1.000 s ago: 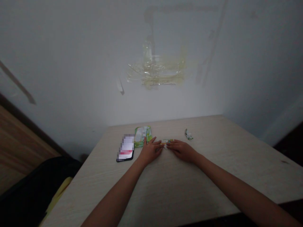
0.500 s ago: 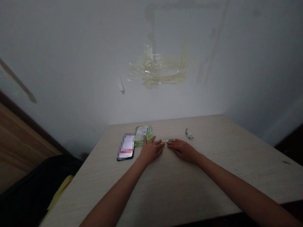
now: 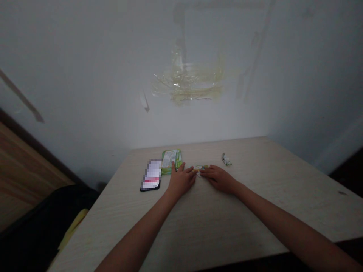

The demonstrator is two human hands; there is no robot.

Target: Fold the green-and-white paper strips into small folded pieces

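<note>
A small folded strip of green, white and yellow wrapper (image 3: pixel 200 167) lies on the table between my hands. My left hand (image 3: pixel 181 179) is palm down at its left end, index finger and thumb closed on it. The other fingers of that hand fan out onto a flat green and white packet (image 3: pixel 169 158). From the right, my right hand (image 3: pixel 219 178) grips the strip's other end, its fingers held together and stretched along it. Parts of the strip are hidden under my fingertips.
Left of the packet lies a phone (image 3: pixel 151 175) with a lit, blurred screen. A crumpled wrapper piece (image 3: pixel 226 159) sits farther right on the pale wooden table (image 3: pixel 255 158). Behind stands a grey wall (image 3: pixel 113 75) with peeling tape (image 3: pixel 190 85). Dark and yellow cloth (image 3: pixel 72 226) is at the left.
Both hands stay almost where they were on the strip, with only slight finger movement. The whole view has shifted a little.
</note>
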